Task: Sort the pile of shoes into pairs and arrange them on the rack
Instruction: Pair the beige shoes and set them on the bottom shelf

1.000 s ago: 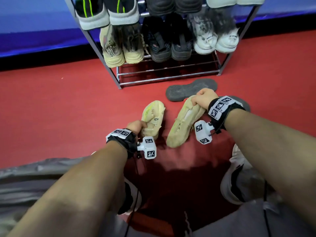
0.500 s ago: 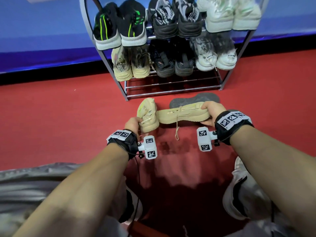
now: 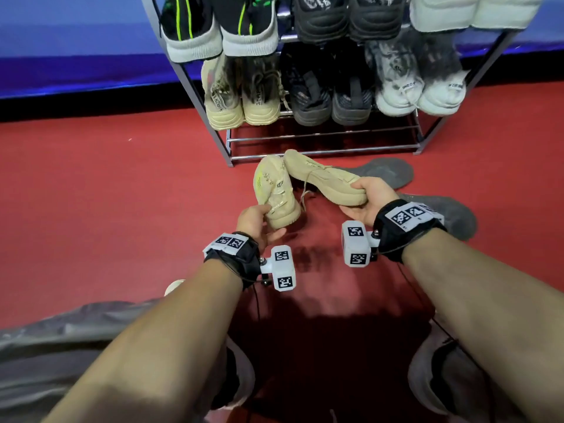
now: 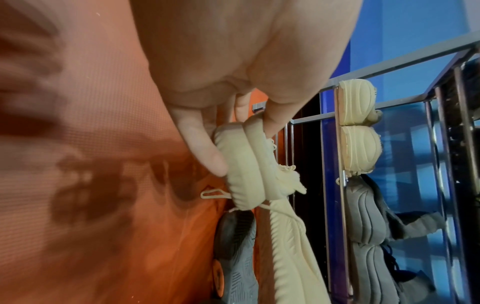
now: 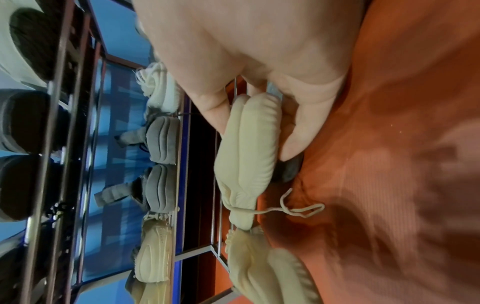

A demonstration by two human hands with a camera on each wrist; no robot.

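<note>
Above the red floor [image 3: 91, 193], just in front of the rack [image 3: 320, 146], each hand held one beige shoe by its heel. The left hand [image 3: 256, 221] gripped the left shoe [image 3: 273, 190] with thumb on one side of the heel and fingers [image 4: 205, 148] curled round the other; that shoe stood nearly upright, toe pointing toward the rack. The right hand [image 3: 366, 199] gripped the right shoe [image 3: 323, 177], thumb over the collar and fingers [image 5: 301, 131] curled under the sole; it lay on a slant, toe aimed left, its tip touching or just beside the left shoe's toe. A loose lace [image 3: 303, 193] hung from it between the two shoes.

Two grey shoes [image 3: 384, 175] lay on the floor behind and beside the right hand. On the rack, the lower shelf carried a beige pair [image 3: 241, 105] at the left, a dark grey pair [image 3: 329, 99] in the middle and a white pair [image 3: 418, 93] at the right. The shelf above held a black pair [image 3: 219, 29] with green stripes, another dark pair [image 3: 348, 16] and a pale pair [image 3: 470, 10]. Both wrists wore black straps with white marker blocks [image 3: 282, 268].
</note>
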